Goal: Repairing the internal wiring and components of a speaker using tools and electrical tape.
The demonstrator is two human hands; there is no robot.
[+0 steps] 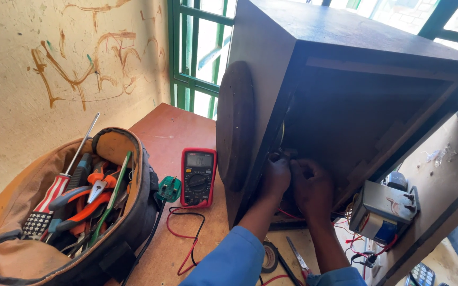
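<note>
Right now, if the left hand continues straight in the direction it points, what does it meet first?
The left hand reaches into the open wooden box. Going straight on, it would probably meet the box's front panel first, near a wire at its fingertips. The interior is dark, so depth is uncertain.

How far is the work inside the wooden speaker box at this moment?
Done: the wooden box lies with its back open, and the multimeter is switched on beside it. In hand: left hand and right hand work together deep inside. Left: the transformer and red wires hang loose.
</note>
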